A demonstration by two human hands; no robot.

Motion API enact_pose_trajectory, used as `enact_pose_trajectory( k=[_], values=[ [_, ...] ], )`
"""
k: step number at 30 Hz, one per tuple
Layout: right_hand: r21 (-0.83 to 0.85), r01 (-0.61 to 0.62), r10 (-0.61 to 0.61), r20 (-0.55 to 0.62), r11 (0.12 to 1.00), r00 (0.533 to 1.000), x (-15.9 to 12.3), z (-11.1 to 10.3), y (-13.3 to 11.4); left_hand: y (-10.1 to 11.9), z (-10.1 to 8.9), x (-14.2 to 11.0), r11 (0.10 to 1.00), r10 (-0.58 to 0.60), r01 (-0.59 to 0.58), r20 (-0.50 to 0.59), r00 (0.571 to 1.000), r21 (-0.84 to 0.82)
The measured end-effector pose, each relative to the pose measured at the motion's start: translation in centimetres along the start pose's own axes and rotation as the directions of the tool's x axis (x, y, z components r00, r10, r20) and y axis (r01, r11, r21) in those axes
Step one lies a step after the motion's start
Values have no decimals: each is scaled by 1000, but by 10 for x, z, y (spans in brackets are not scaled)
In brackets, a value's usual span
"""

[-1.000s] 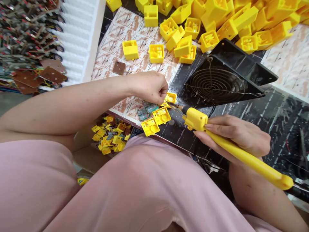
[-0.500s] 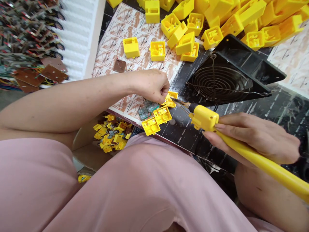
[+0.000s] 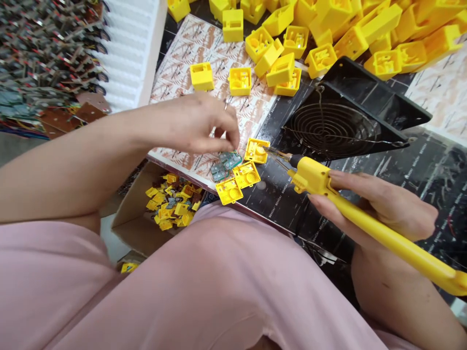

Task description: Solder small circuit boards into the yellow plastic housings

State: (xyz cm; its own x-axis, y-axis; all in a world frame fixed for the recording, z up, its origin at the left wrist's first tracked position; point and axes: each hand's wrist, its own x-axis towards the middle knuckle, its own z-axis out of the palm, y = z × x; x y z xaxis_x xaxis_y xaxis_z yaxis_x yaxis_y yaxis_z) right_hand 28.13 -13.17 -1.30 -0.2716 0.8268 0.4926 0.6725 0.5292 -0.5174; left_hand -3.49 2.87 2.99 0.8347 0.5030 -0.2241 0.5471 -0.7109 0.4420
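My right hand (image 3: 379, 206) grips a yellow soldering iron (image 3: 365, 226), and its metal tip rests on a small yellow square part (image 3: 256, 150) at the table's near edge. My left hand (image 3: 199, 124) hovers just left of that part, fingertips pinched together over small green circuit boards (image 3: 226, 165); I cannot make out anything in the pinch. Two more yellow square parts (image 3: 239, 182) lie just below the boards.
A black fan with a wire grille (image 3: 335, 129) stands behind the iron. Several yellow housings (image 3: 328, 34) are heaped at the back. A cardboard box (image 3: 138, 228) of yellow scraps sits below the table edge. Wired boards (image 3: 44, 53) and a white foam tray (image 3: 127, 48) lie left.
My left hand has let go of the small yellow part and drawn back to the left, over the green boards. The soldering iron's tip stays on the part.
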Motion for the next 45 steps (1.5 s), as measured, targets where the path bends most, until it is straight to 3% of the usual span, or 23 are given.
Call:
enact_pose_trajectory(
  k=[3, 6, 9, 12, 15, 17, 23, 29, 33, 37, 41, 45],
  values=[
    [-163, 49, -55, -34, 985, 998, 4, -2, -9, 10, 15, -19, 991, 76, -78, 23, 997, 107],
    [-197, 53, -53, 4, 979, 999, 10, -2, -18, 19, 36, -27, 978, 69, -61, -31, 997, 202],
    [-175, 57, -56, 16, 983, 998, 12, -1, -20, 20, 43, -31, 1000, 4, -1, -108, 994, 32],
    [-130, 35, -39, -28, 991, 999, 9, 1, -20, 15, 37, -26, 975, -121, 91, -140, 983, -204],
    [-118, -6, -2, -68, 993, 998, 7, 5, -20, 14, 34, -9, 952, -269, 226, -212, 939, -207],
    [-101, -19, 10, -90, 995, 996, 4, 8, -19, 16, 37, 4, 959, -279, 256, -246, 928, -121],
    [-75, -49, 36, -169, 996, 985, -7, 10, -12, 17, 45, 16, 973, -193, 205, -113, 975, 103],
    [-53, -64, 54, -176, 997, 983, -5, 16, -12, 23, 36, 19, 928, -331, 351, -156, 931, 126],
    [-67, -93, 79, -191, 993, 978, -1, 23, -17, 25, 32, 30, 935, -323, 336, -124, 938, 111],
    [-26, -8, 2, -213, 1000, 977, 3, 30, -22, 26, 32, 36, 934, -317, 327, -91, 944, 140],
    [-23, -3, -1, -195, 1000, 981, 7, 34, -24, 30, 31, 39, 919, -332, 340, -70, 941, 200],
    [-79, 121, -131, -135, 990, 982, 20, 33, -26, 33, 30, 42, 917, -330, 333, -55, 943, 218]
  ],
)
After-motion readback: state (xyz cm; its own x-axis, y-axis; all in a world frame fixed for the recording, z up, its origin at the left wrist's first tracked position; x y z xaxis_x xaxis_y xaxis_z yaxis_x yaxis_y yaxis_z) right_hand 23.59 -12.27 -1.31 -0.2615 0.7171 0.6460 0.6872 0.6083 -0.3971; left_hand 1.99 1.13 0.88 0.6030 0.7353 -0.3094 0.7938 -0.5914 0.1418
